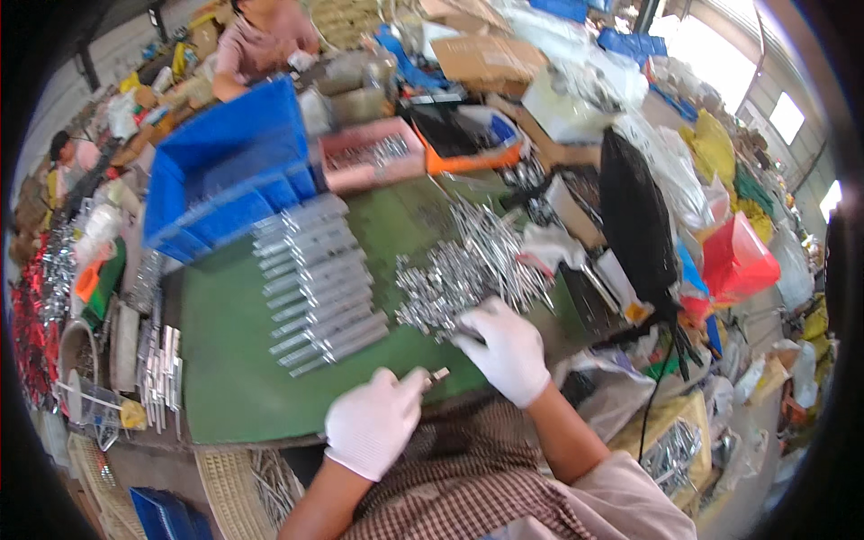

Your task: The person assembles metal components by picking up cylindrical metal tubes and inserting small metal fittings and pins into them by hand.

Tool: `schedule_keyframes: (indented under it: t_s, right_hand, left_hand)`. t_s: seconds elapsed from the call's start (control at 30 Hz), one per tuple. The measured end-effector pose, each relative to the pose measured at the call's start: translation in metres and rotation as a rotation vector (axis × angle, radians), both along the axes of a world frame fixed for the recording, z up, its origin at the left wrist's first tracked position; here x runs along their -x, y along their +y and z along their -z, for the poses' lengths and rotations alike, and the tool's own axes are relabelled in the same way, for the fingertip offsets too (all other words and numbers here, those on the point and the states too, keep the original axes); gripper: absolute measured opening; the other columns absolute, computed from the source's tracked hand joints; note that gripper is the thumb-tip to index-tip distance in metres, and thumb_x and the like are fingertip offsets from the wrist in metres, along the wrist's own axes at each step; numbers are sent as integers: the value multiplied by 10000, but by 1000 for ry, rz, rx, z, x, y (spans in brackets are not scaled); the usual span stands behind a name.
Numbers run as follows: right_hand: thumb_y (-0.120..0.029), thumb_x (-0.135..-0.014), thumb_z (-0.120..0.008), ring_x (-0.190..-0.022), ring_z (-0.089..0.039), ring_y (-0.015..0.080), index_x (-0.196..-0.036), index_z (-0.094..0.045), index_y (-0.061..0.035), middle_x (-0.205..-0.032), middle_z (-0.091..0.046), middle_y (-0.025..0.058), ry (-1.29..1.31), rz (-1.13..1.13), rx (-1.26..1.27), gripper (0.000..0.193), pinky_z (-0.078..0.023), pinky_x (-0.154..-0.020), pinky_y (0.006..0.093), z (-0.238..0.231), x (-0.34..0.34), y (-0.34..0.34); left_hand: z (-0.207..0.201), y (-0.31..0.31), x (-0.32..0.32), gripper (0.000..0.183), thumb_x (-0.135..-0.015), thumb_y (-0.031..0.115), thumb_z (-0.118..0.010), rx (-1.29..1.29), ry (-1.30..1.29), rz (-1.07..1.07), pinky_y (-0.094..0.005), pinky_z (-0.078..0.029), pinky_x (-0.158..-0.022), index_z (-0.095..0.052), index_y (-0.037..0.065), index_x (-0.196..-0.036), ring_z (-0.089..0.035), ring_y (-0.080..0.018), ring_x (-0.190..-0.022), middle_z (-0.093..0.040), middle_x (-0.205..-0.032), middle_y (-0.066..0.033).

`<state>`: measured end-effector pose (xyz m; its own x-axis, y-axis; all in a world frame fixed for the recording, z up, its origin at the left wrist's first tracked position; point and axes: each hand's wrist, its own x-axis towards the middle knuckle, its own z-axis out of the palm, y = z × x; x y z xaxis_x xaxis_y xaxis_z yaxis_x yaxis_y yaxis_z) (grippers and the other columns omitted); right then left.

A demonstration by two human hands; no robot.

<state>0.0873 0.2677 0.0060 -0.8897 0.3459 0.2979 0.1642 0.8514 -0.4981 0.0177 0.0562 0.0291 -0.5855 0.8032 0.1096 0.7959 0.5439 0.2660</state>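
My left hand (376, 423), in a white glove, is closed with a small shiny metal piece (438, 375) pinched at the fingertips, above the front edge of the green tabletop (234, 387). My right hand (506, 349), gloved too, reaches to the near edge of a heap of small metal parts (441, 283). Its thumb and fingers are curled together; anything in them is hidden. Thin metal rods (495, 243) lie loosely beside the heap on its right. To the left, several silver tube-like pieces with thinner rods (328, 283) are laid side by side in a column.
Along the table's back stand a large blue bin (234, 162), a pink tray (371, 153) of small parts and an orange-rimmed container (472, 160). A black bag (634, 211) and boxes crowd the right. More metal rods (160, 373) lie at the left edge. Another person (261, 45) sits behind the bin.
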Motion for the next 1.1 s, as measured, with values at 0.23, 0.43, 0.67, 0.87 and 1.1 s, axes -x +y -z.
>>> schedule_keyframes:
  t_s: [0.23,0.43,0.67,0.87,1.1]
  right_hand:
    - [-273,-861,-735,-727,-671,298,-888,-720,-176,-839,-604,82,-15,-65,-74,101,-538,-628,416,3,-17,-6]
    - [-192,-845,-742,-752,-682,267,-910,-724,-123,-857,-681,63,83,-292,173,97,-556,-667,368,-10,-19,-20]
    - [-193,-833,-741,-747,-680,281,-958,-705,-135,-856,-648,65,52,-291,46,142,-552,-657,395,-2,-19,-27]
    - [-172,-797,-781,-729,-678,280,-862,-725,-114,-828,-673,76,47,-246,64,103,-549,-643,386,0,-16,-32]
    - [-181,-788,-799,-733,-675,301,-869,-709,-101,-822,-673,95,-70,-236,111,145,-539,-650,400,-2,-16,-33]
  left_hand:
    - [14,-4,-5,179,-926,309,-635,-55,-19,0,-431,-507,-483,-663,297,-1102,-612,-294,-534,-565,-770,-65]
    - [13,-5,-1,191,-923,295,-631,-66,-23,12,-436,-518,-476,-658,283,-1112,-618,-302,-524,-562,-756,-72]
    - [16,-4,2,213,-930,314,-619,-80,-32,33,-437,-523,-472,-642,286,-1139,-627,-304,-531,-564,-764,-75]
    - [13,-4,3,232,-945,335,-608,-42,-38,35,-434,-529,-483,-646,284,-1168,-620,-299,-534,-564,-781,-66]
    - [15,-8,-1,310,-952,324,-626,-22,-31,67,-423,-523,-490,-635,293,-1261,-628,-291,-555,-558,-805,-75]
